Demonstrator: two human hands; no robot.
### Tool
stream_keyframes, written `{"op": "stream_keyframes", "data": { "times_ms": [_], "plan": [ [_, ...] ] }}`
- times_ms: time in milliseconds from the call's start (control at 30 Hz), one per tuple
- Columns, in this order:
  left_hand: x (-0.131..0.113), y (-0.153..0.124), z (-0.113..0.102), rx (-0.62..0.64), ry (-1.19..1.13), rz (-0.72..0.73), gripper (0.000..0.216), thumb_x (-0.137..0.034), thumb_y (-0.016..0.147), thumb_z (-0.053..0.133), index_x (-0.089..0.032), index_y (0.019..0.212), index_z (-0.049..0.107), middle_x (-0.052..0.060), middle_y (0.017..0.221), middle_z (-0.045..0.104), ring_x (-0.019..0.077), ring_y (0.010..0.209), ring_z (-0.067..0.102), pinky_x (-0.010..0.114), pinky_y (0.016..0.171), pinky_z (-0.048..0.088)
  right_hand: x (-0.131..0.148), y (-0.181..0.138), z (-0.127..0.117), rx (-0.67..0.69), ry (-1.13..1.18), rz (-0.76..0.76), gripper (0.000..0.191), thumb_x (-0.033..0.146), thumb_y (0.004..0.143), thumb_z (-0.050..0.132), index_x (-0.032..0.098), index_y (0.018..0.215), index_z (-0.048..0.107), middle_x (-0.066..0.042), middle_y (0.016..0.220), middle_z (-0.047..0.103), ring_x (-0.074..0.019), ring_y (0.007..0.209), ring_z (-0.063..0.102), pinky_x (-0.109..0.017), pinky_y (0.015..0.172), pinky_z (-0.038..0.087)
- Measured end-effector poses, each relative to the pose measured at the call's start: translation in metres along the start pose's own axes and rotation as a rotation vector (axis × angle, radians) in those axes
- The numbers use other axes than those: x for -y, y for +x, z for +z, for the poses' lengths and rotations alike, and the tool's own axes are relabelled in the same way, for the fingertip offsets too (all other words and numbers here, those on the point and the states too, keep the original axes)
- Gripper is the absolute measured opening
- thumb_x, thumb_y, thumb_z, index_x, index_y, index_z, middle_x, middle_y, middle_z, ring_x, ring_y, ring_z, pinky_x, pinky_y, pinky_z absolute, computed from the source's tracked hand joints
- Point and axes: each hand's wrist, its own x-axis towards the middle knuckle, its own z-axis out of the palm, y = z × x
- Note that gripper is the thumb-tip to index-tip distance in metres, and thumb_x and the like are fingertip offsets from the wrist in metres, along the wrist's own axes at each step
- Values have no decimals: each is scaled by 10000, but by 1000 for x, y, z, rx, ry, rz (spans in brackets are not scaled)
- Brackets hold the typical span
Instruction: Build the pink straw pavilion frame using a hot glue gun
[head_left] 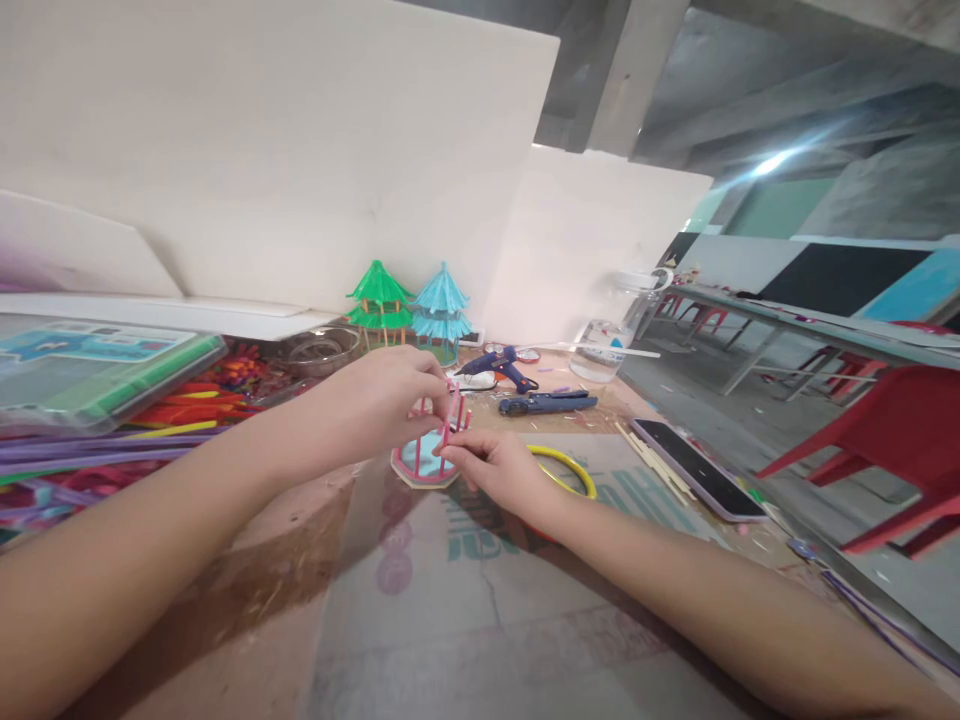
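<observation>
A small octagonal base (pixel 405 474) with a pale blue floor and upright pink posts sits on the printed sheet in front of me. My left hand (pixel 397 395) comes over it from above, its fingertips pinching a thin pink stick (pixel 454 402). Low on the right side of the model, my right hand (pixel 499 472) has thumb and forefinger closed on the same pink stick. My fingers partly cover the posts behind. Just beyond stand two finished miniature pavilions, a green one (pixel 379 300) and a light blue one (pixel 443 305).
A blue glue gun (pixel 511 368) and a dark-handled tool (pixel 547 402) lie behind the model. Rightward are a yellow loop (pixel 577 468), pale sticks (pixel 656 465), a phone (pixel 697 468) and a water jug (pixel 600 350). Coloured strips (pixel 97 455) and a plastic case (pixel 105 375) fill the left.
</observation>
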Motion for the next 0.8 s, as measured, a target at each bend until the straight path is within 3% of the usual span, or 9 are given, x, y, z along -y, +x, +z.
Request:
{"op": "stream_keyframes", "data": {
  "times_ms": [667, 800],
  "plan": [
    [2, -1, 1, 5, -52, 64, 170, -206, 854, 594, -235, 805, 754, 47, 975, 700, 169, 847, 651, 281, 759, 471, 4, -1, 0, 16, 35, 20, 200, 296, 853, 569, 166, 733, 663, 64, 483, 443, -80, 455, 370, -215, 491, 316],
    [0, -2, -10, 27, -95, 19, 198, -226, 895, 545, -238, 928, 740, 40, 981, 685, 173, 916, 632, 268, 784, 462, 1, -1, 1, 16, 26, 16, 228, 323, 865, 558, 166, 735, 659, 62, 482, 443, -83, 460, 365, -217, 487, 312]
  ]
}}
